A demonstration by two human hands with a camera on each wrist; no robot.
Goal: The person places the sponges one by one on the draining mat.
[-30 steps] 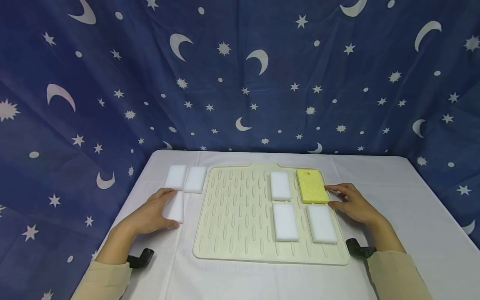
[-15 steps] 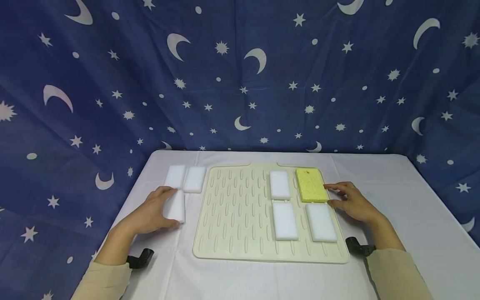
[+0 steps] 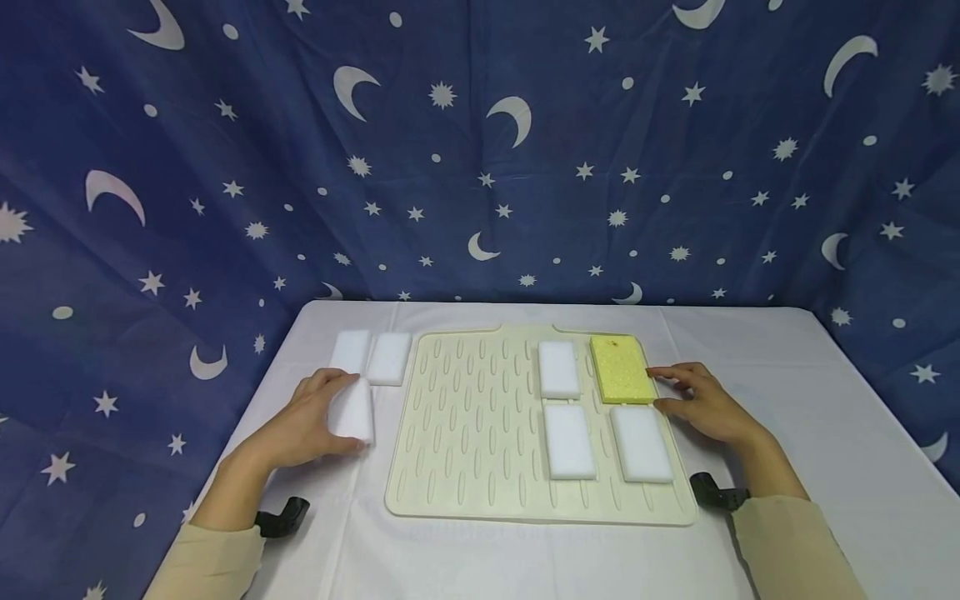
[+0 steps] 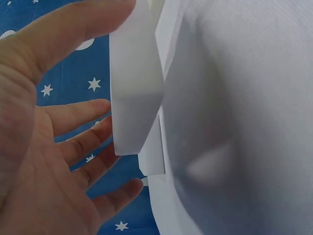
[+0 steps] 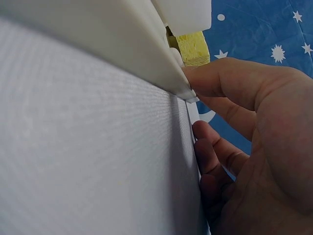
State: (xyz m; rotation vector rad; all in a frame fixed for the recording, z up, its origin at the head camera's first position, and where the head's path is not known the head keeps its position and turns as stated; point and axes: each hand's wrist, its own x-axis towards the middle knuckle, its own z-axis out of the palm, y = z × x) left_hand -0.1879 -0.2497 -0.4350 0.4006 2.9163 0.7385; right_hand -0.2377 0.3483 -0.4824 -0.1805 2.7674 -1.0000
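My left hand (image 3: 303, 425) pinches a white sponge (image 3: 352, 410) between thumb and fingers at the left of the table. That sponge (image 4: 134, 88) stands tilted up from the cloth in the left wrist view. Two more white sponges, one at the table's far left (image 3: 350, 350) and one beside it (image 3: 389, 358), lie just beyond. My right hand (image 3: 705, 404) rests by the mat's right edge, its index fingertip and thumb close to the yellow sponge (image 3: 624, 369). In the right wrist view, the thumb lies right at the mat's edge and the other fingers (image 5: 222, 152) are loosely bent.
A cream ridged mat (image 3: 465, 433) covers the middle of the white-clothed table (image 3: 480, 558). On its right half lie white sponges at the back (image 3: 558, 369), front middle (image 3: 570, 442) and front right (image 3: 642, 444). A blue star-and-moon curtain (image 3: 450, 192) hangs behind and at the sides.
The left hand has taken hold of the near white sponge and tilted it up, shifting it slightly right. The right hand has stayed beside the yellow sponge.
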